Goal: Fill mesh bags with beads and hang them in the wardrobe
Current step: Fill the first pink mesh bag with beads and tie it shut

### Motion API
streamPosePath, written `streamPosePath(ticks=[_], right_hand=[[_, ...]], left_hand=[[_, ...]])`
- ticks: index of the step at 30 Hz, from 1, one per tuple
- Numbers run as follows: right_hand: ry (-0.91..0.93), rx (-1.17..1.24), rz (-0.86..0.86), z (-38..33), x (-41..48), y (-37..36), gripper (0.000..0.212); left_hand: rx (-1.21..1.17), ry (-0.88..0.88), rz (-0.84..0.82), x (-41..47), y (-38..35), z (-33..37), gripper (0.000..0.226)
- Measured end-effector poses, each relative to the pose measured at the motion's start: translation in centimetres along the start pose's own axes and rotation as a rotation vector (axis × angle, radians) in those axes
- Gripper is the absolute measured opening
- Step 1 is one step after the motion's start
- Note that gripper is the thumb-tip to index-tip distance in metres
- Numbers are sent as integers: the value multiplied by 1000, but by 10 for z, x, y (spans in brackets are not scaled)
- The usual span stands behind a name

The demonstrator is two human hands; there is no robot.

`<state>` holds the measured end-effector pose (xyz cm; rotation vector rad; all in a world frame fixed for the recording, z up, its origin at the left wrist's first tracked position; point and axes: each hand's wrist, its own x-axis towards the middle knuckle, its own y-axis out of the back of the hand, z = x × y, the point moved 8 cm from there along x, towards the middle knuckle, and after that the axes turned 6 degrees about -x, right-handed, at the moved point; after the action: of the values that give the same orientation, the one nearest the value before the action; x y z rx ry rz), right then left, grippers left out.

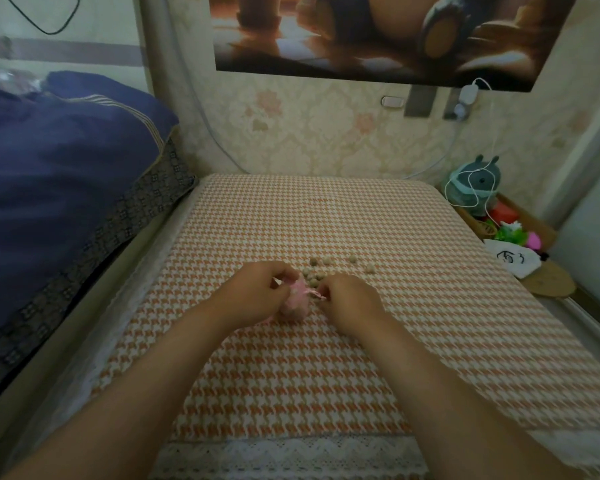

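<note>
A small pink mesh bag (294,306) bulging with beads lies on the orange houndstooth cloth (326,216) covering the table. My left hand (257,292) pinches the bag's pink ribbon on its left side. My right hand (350,301) pinches the ribbon end on its right side. The bag's gathered neck sits between both hands. Several loose tan beads (317,271) lie just beyond the hands, with two apart at the right (370,269). How many beads are inside the bag is hidden.
A bed with a dark blue quilt (59,174) runs along the left. At the right stand a grey plush toy (477,188), a white charging cable (489,206), colourful items and a white pouch (511,261). A wall poster (388,32) hangs behind.
</note>
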<state>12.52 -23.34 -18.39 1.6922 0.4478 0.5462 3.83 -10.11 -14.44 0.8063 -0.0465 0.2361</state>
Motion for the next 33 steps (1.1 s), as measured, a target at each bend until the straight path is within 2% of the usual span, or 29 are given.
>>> streamPosePath(ticks=[7, 10, 14, 20, 24, 28, 33], right_hand=[[-17, 358, 264, -5, -1, 59, 13], [99, 482, 226, -27, -5, 67, 11], [227, 344, 182, -48, -11, 58, 8], [213, 230, 85, -45, -6, 46, 16], [164, 200, 7, -38, -9, 36, 33], [121, 302, 77, -17, -13, 49, 52], [52, 335, 96, 16, -19, 55, 38]], left_hand=[[0, -5, -1, 4, 1, -6, 29], [-17, -14, 1, 4, 1, -4, 27], [-56, -43, 3, 3, 2, -3, 26], [-85, -23, 3, 5, 0, -6, 24], [-85, -39, -28, 8, -6, 0, 25], [-116, -72, -38, 12, -11, 9, 23], [-194, -26, 63, 20, -9, 9, 22]])
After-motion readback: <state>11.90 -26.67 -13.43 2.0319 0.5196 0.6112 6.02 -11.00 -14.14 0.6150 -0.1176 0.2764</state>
